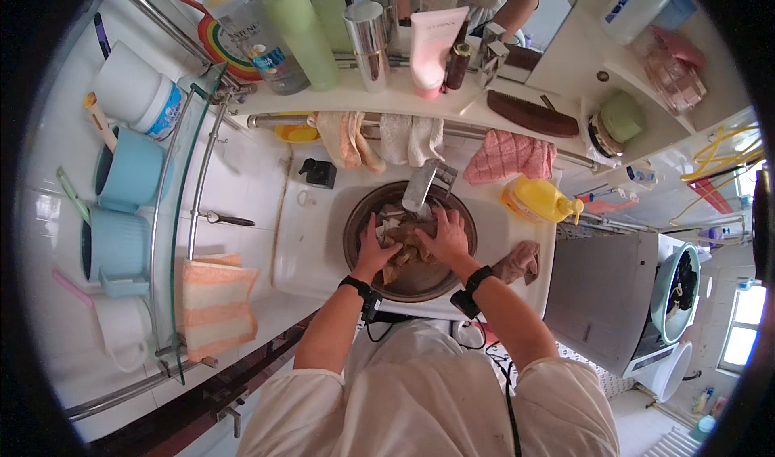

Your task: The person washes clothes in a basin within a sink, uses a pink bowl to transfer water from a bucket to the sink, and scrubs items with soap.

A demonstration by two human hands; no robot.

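Note:
A round dark metal basin (350,232) sits in the white ceramic washbasin (303,260), beneath a chrome tap (418,187). Inside it is a heap of wet brown and pale pieces (396,236), perhaps food; what they are I cannot tell. My left hand (374,254) rests at the heap's left side, thumb and fingers spread. Opposite it, my right hand (447,239) lies over the right part with its fingers apart. Both touch the pieces, and some of these are hidden under the fingers. Water seems to fall from the spout near the right fingertips.
A yellow pump bottle (536,199) and a crumpled brown cloth (519,263) are on the right rim. At the back left stands a black dispenser (319,173). Towels (412,136) hang below the shelf of bottles. A glass shelf (181,239) with cups juts out left.

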